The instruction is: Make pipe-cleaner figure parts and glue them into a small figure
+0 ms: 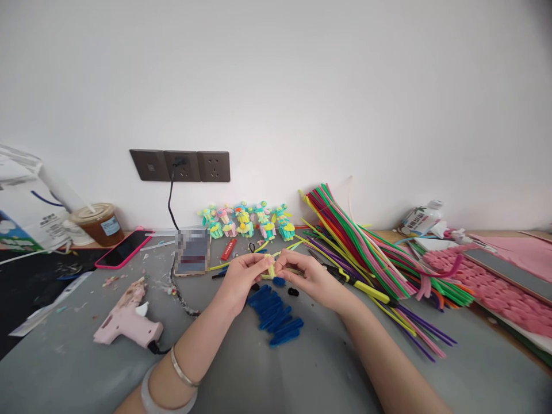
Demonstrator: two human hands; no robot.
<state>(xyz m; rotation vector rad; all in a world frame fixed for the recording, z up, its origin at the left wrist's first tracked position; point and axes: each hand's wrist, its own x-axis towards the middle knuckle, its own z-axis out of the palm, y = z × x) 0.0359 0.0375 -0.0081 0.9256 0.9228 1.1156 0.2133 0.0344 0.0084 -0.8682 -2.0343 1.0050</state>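
Above the middle of the grey mat, my left hand (248,277) pinches a pale yellow pipe cleaner (271,267) that looks bent into a small folded shape. From the other side, my right hand (305,276) closes its thumb and fingers at that same piece, and my fingertips cover part of it. Just below my hands lies a row of blue pipe cleaner pieces (276,316). A small black fuzzy piece (293,292) rests beside them. Behind my hands stand several small colourful pipe cleaner figures (244,218) in two rows against the wall.
A pink glue gun (129,322) lies at left, near a pink-cased phone (125,248) and a drink cup (97,223). Another phone (192,253) lies behind my left hand. To the right are a pipe cleaner bundle (362,241), yellow-handled pliers (366,289) and a white bottle (420,218).
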